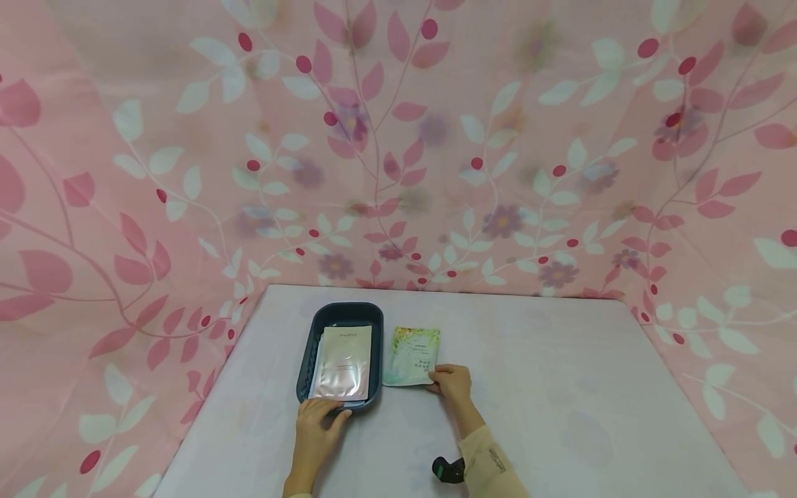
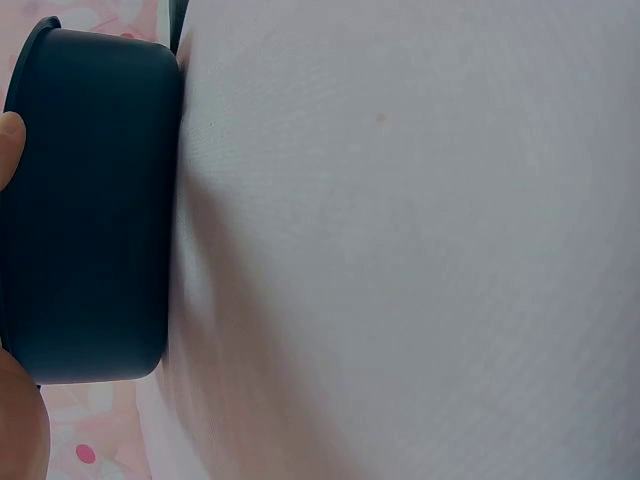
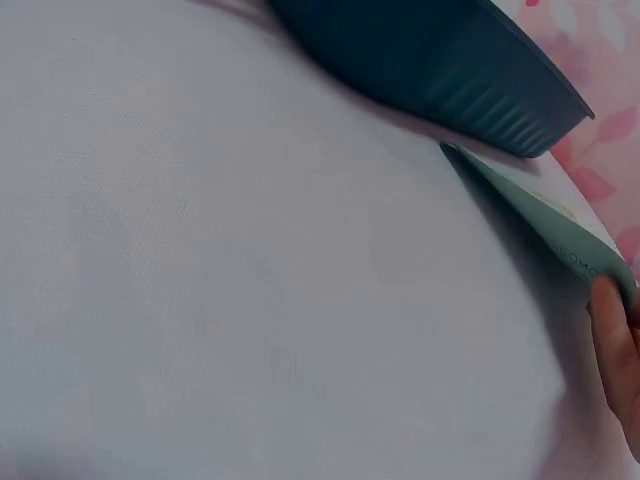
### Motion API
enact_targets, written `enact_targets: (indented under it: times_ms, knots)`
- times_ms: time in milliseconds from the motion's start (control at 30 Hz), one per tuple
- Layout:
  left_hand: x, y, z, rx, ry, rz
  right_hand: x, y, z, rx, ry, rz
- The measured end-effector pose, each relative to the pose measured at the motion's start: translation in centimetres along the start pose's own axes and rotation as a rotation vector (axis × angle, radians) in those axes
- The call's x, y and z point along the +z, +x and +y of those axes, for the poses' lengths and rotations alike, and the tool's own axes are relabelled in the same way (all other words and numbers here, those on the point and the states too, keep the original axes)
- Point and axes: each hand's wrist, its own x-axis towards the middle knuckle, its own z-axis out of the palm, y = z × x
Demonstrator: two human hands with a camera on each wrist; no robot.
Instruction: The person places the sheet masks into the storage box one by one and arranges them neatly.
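Observation:
A dark teal plastic basket (image 1: 303, 377) stands on the left of the white table, with shiny face mask packets (image 1: 344, 363) lying in it. My left hand (image 1: 316, 432) holds the basket's near rim; in the left wrist view a fingertip (image 2: 9, 150) lies against the outer wall. Right of the basket is a green and white face mask packet (image 1: 412, 356) with a yellow floral top. My right hand (image 1: 453, 384) pinches its lower right corner. In the right wrist view the packet (image 3: 550, 225) is tilted, its near edge raised off the table.
A small black object (image 1: 448, 470) with a green patch lies beside the right sleeve. The white-covered table (image 1: 579, 387) stretches to the right. Pink floral cloth (image 1: 398, 138) hangs behind and at both sides.

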Motion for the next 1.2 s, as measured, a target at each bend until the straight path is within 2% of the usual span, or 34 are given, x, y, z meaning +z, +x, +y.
enact_targets:
  times_ms: [167, 433, 600, 767, 900, 1033, 1200]
  knots:
    - [0.0, 0.0, 0.1, -0.03, 0.003, -0.01, -0.7, -0.4, -0.8, -0.057, 0.003, -0.025]
    - [-0.1, 0.1, 0.2, -0.049, -0.004, -0.016, -1.0, -1.3, -2.4, -0.088, 0.041, -0.045]
    - [-0.3, 0.0, 0.2, -0.023, -0.005, -0.01, -0.8, -1.9, -3.5, -0.117, 0.08, -0.073]
    - [-0.2, 0.0, 0.1, 0.001, -0.009, 0.005, -0.6, -2.3, -4.5, -0.173, 0.061, -0.08]
    - [-0.1, 0.0, 0.0, -0.01, -0.012, -0.004, -0.7, -2.5, -5.0, -0.191, 0.055, -0.047]
    - [-0.1, 0.0, 0.1, -0.022, -0.003, -0.012, -0.9, -2.5, -5.3, -0.201, 0.095, -0.023]
    - [-0.1, 0.1, 0.2, -0.01, -0.008, -0.007, -0.5, -2.7, -5.8, -0.228, 0.108, -0.06]
